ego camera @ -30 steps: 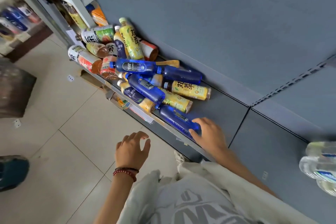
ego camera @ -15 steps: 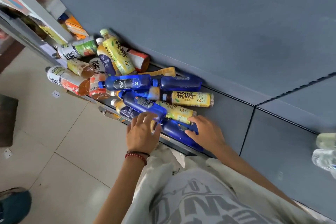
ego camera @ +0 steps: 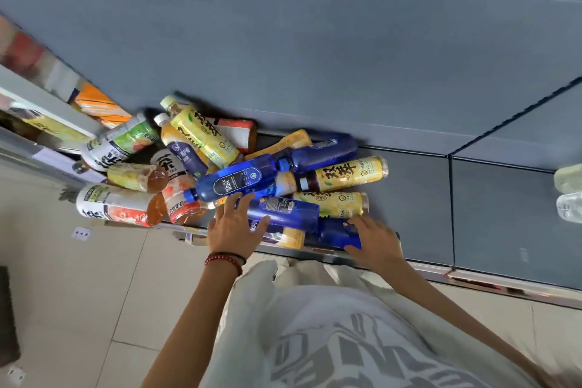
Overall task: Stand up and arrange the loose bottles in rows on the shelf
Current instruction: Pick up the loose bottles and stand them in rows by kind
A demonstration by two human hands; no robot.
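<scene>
Shelf: a low grey shelf (ego camera: 419,198) runs left to right under a grey back panel (ego camera: 315,41).
Pile: the loose bottles all lie on their sides, heaped on the left part of the shelf and crossing over each other.
Left hand: the left hand (ego camera: 234,230) lies with fingers spread and fairly straight on the cap end of the middle blue bottle (ego camera: 286,213); it touches the bottle and does not close round it.
Right hand: the right hand (ego camera: 374,242) grasps the near blue bottle (ego camera: 338,235) at the shelf's near edge, fingers on its far side, thumb on its near side.
Soda bottle: a blue soda bottle (ego camera: 236,181) lies just beyond the left fingertips, cap to the left.
Yellow bottles: two yellow bottles (ego camera: 349,173) lie side by side to the right, beyond the blue ones; a third leans at the far left of the heap.
Tea bottles: white-labelled tea bottles (ego camera: 116,206) lie at the left end, one jutting over the near edge.
Bracelet: a red bead bracelet (ego camera: 225,260) sits on the left wrist.
Far right: clear bottles (ego camera: 568,195) show blurred at the frame's edge.
Floor: pale tiled floor (ego camera: 78,293) lies below the shelf.
</scene>
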